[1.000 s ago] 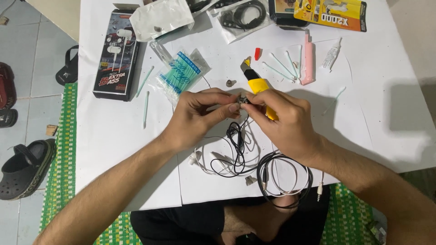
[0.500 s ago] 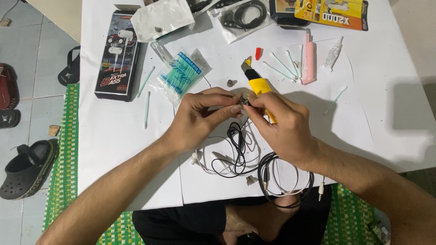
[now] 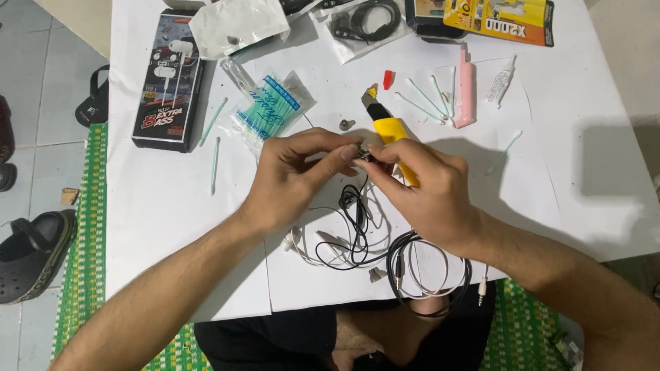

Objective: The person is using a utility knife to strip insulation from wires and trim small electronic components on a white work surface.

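We see a white surface (image 3: 158,227) covered with small items. At the upper left lies a black earphone box (image 3: 168,79), beside it a bag of green swabs (image 3: 270,110). A yellow knife (image 3: 388,130) and pink tube (image 3: 465,89) lie upper centre. Coiled black cables (image 3: 412,271) sit at the lower centre edge.
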